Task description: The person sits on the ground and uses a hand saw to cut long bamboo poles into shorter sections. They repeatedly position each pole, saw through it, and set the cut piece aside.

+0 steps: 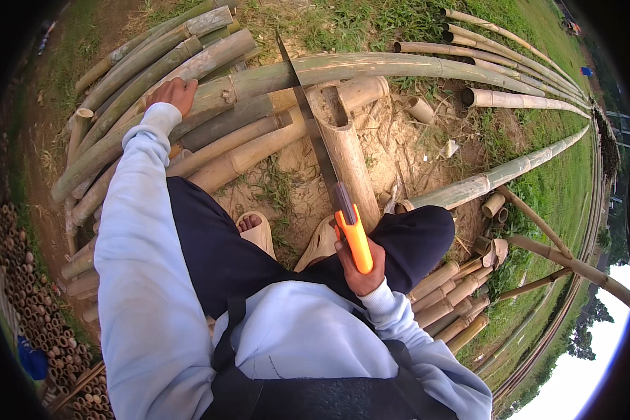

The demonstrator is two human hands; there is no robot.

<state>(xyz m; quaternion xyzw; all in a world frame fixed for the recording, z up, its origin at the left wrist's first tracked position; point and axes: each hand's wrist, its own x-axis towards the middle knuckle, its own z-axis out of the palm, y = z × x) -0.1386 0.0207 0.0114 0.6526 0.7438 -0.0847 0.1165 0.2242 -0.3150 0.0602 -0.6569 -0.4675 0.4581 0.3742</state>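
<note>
A long green-tan bamboo pole (371,66) runs across in front of me, from the left to the far right. My left hand (173,96) grips it on the left with curled fingers. My right hand (364,271) is closed round the orange handle of a hand saw (313,129). The saw's long blade slants away from me and crosses the pole; how deep it sits in the bamboo I cannot tell. Just right of the blade, a thick bamboo post with a notched end (348,157) lies under the pole.
Cut bamboo lengths (210,52) are stacked at the left, and shorter pieces (444,301) lie by my right knee. More long poles (518,98) stretch out at the far right. Sawdust (399,154) covers the ground near my sandals (259,236). Many bamboo ends (45,301) show at lower left.
</note>
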